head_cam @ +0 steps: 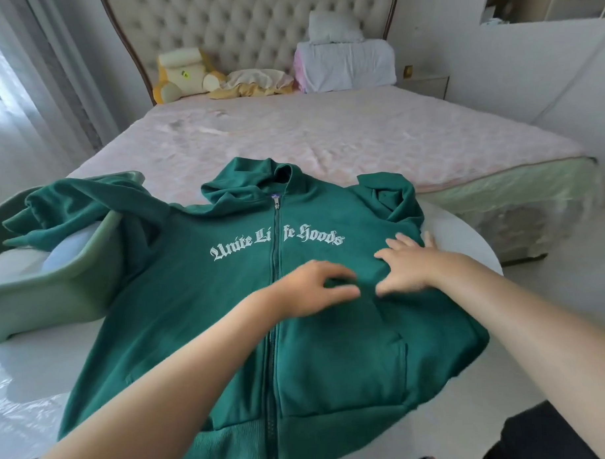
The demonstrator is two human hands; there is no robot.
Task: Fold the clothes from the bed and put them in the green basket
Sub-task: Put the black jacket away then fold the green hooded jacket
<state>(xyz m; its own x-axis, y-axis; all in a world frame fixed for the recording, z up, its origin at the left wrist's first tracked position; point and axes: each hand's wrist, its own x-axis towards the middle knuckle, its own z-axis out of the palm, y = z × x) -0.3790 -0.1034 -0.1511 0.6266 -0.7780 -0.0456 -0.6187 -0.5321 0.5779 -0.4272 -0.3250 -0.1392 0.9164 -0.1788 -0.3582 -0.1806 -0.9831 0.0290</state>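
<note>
Both hands lie on the chest of the green hoodie (200,301), just right of its zipper. The left hand (310,287) pinches a small ridge of cloth between thumb and fingers, and the right hand (408,263) presses flat, fingers spread. The hoodie lies zipped, front up, on the white table (466,237), one sleeve draped over the green basket (56,299).

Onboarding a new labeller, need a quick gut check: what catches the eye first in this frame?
The green hoodie dominates: zipped, spread front-up on the white table, white gothic lettering across its chest. Both hands meet just right of the zipper: the left hand seems to pinch a fold, the right hand lies flat. One sleeve drapes over the green basket at left.
</note>
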